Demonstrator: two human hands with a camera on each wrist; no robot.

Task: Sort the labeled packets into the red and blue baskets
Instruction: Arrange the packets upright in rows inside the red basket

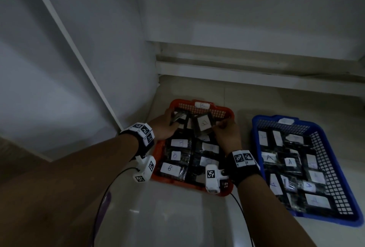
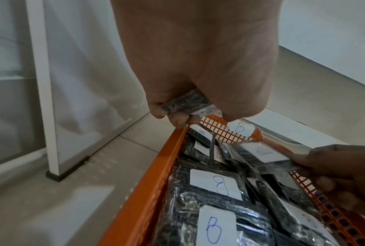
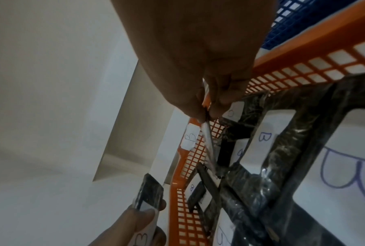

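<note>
The red basket [image 1: 223,192], tagged B, holds several dark packets with white B labels [image 2: 217,184]. Beside it on the right stands the blue basket [image 1: 353,203], full of A packets [image 1: 289,161]. Over the red basket's far left corner my left hand [image 1: 173,123] grips a dark packet [image 2: 188,103] with curled fingers. My right hand [image 1: 219,126] pinches the edge of another labelled packet [image 1: 203,126] and holds it tilted above the far end of the red basket. In the right wrist view that packet [image 3: 208,138] shows edge-on.
Both baskets sit on a pale tiled floor [image 1: 177,217]. A white cabinet panel [image 1: 79,69] rises on the left and a white ledge [image 1: 256,77] runs along the back. Black cables [image 1: 102,197] trail from my wrist cameras.
</note>
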